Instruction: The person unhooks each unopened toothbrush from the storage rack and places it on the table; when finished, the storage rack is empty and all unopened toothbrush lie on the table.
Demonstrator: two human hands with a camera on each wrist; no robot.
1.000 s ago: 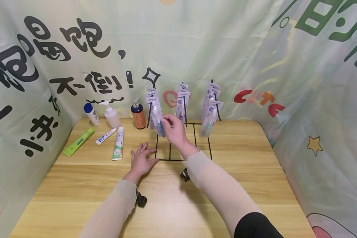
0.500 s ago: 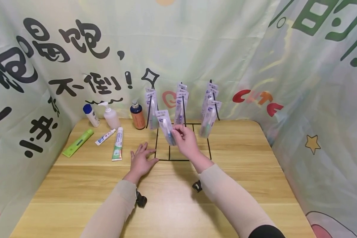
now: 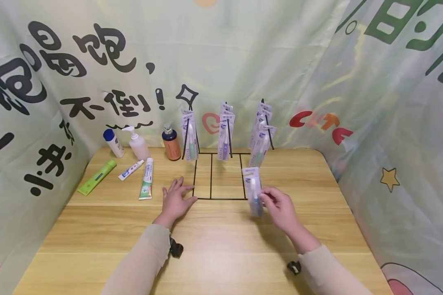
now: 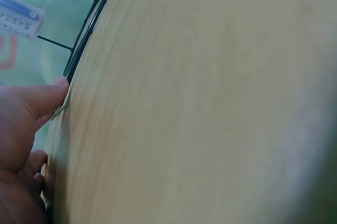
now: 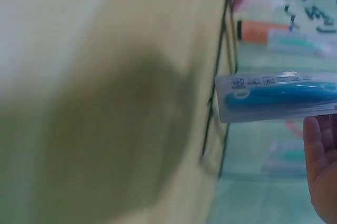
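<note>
My right hand [image 3: 280,207] pinches the edge of a packaged toothbrush [image 3: 252,190] with a blue handle, held up in front of the rack's right corner. In the right wrist view the same toothbrush [image 5: 279,98] shows its blue handle through clear plastic, fingers along its lower edge. My left hand [image 3: 175,203] rests spread on the table, thumb and forefinger at the front left corner of the black wire rack [image 3: 211,176]. More packaged toothbrushes hang from the rack's hooks in three rows: left [image 3: 190,137], middle [image 3: 226,137] and right [image 3: 260,143].
On the table's left side stand a blue-capped bottle [image 3: 113,143], a pump bottle [image 3: 138,145] and an orange-and-black bottle [image 3: 171,144]. A green tube [image 3: 97,177], a small tube [image 3: 131,169] and a toothpaste tube [image 3: 146,180] lie before them. Printed cloth [image 3: 243,61] hangs behind.
My right hand has drawn the blue-handled toothbrush off the left hook and carried it right and toward me. A green-handled one now fronts that row. My left hand has stayed put.
</note>
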